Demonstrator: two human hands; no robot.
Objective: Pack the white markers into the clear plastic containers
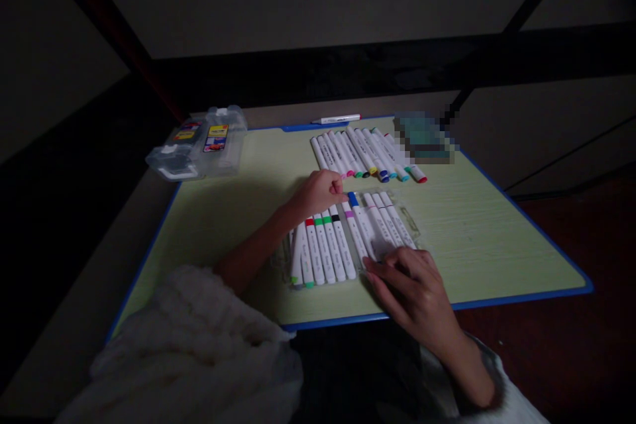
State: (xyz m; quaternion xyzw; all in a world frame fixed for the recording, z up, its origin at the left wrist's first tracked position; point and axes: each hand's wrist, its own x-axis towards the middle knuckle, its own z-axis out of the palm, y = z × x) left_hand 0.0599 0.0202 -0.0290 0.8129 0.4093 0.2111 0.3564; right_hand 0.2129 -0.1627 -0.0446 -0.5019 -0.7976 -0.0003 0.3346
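Several white markers lie side by side in a clear plastic tray (pixel 408 220) on the table. My left hand (pixel 318 193) is closed at the tray's far side, its fingertips on the top end of the purple-banded marker (pixel 353 228). My right hand (pixel 415 288) pinches the lower end of that same marker. Just right of it lies a blue-capped marker (pixel 354 199). Red, green and black bands show on the markers (pixel 324 252) to the left, and two at the far left lie with green ends toward me. My right fingers partly cover the tray's near right part.
A row of loose white markers (pixel 360 154) with coloured ends lies beyond the tray. One more marker (pixel 340 119) rests at the table's back edge. A clear case (pixel 231 146) stands back left; a pixelated object (pixel 424 138) lies back right. Blue edging (pixel 527 298) borders the table.
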